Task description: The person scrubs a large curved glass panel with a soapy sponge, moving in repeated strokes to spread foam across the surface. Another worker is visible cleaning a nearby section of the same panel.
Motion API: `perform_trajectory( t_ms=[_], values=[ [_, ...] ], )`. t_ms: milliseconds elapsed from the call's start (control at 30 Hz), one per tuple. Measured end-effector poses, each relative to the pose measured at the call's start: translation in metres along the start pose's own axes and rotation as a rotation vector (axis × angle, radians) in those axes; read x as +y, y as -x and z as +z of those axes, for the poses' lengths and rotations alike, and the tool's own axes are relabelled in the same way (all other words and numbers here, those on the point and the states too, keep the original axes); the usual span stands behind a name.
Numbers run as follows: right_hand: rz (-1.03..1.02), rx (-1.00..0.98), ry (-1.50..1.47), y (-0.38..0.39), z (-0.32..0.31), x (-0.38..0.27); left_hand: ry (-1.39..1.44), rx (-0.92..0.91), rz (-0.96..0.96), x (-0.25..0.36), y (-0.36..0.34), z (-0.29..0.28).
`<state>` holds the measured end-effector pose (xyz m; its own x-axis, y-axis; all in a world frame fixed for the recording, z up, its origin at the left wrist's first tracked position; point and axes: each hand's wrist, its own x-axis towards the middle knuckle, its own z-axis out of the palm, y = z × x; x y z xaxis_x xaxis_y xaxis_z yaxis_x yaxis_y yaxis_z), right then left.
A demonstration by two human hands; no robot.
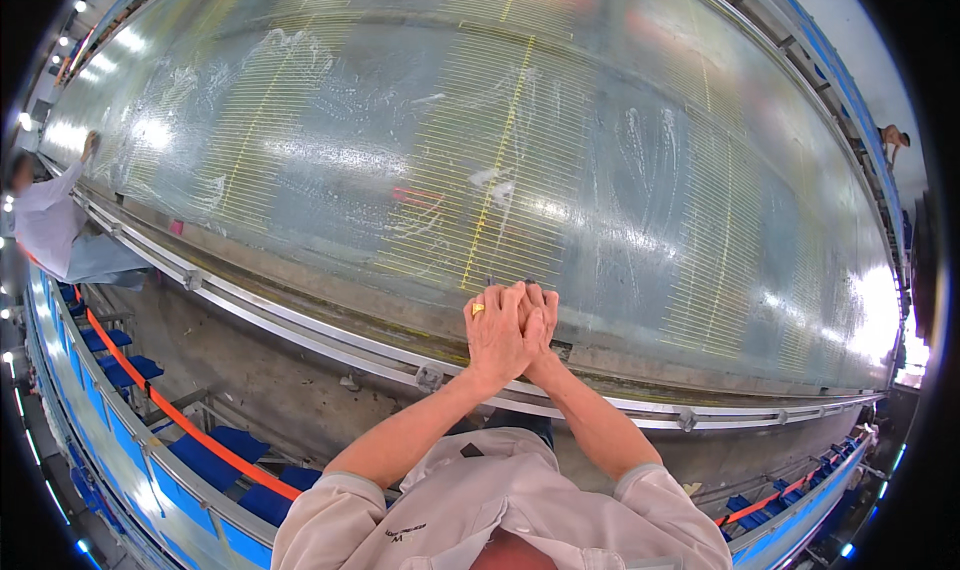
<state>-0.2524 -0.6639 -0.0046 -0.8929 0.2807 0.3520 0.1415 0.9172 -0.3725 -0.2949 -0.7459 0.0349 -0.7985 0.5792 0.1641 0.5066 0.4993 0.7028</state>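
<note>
Both hands press together over a small dark tool (508,282) at the near edge of the big curved mould surface (600,170): the left hand (497,332), with a gold ring, wraps over the right hand (541,322), fingers curled tight. Only the tool's dark tips show above the knuckles, so its kind is unclear. A small red strip (417,197) lies on the glossy film amid yellow grid lines; a co-worker (45,220) is cut off at the left rim.

light: bright, from overhead lamps – glare: white patches on the glossy curved sheet (520,140) | focus: fairly sharp centre | edges: strong fisheye bending – black corners
</note>
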Motion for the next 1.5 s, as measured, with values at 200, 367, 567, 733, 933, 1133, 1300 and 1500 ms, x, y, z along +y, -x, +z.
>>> perform_trajectory(
  t_ms=[200,367,567,733,933,1133,1300,1500],
  values=[
    [-0.045,0.089,-0.047,-0.072,0.035,0.037,-0.01,0.062,-0.015,-0.026,-0.079,0.014],
    [-0.103,0.349,-0.1,-0.222,0.099,0.106,-0.103,0.151,0.013,-0.061,-0.243,0.031],
    [-0.149,0.225,0.051,-0.365,0.135,0.164,0.025,0.165,0.018,-0.097,-0.401,0.046],
    [-0.125,0.084,0.211,-0.376,0.127,0.165,-0.013,0.191,-0.004,-0.093,-0.411,0.044],
    [-0.049,0.253,-0.079,-0.238,0.105,0.121,-0.004,0.162,0.043,-0.067,-0.266,0.039],
    [0.035,0.147,0.001,-0.051,0.038,0.054,0.0,-0.001,0.051,-0.018,-0.077,0.024],
    [0.06,0.038,0.09,0.008,0.007,0.015,0.042,-0.071,0.042,-0.001,-0.008,0.005],
    [0.009,0.095,0.088,-0.038,0.023,0.043,0.054,0.036,0.062,-0.01,-0.057,0.02]
  ],
)
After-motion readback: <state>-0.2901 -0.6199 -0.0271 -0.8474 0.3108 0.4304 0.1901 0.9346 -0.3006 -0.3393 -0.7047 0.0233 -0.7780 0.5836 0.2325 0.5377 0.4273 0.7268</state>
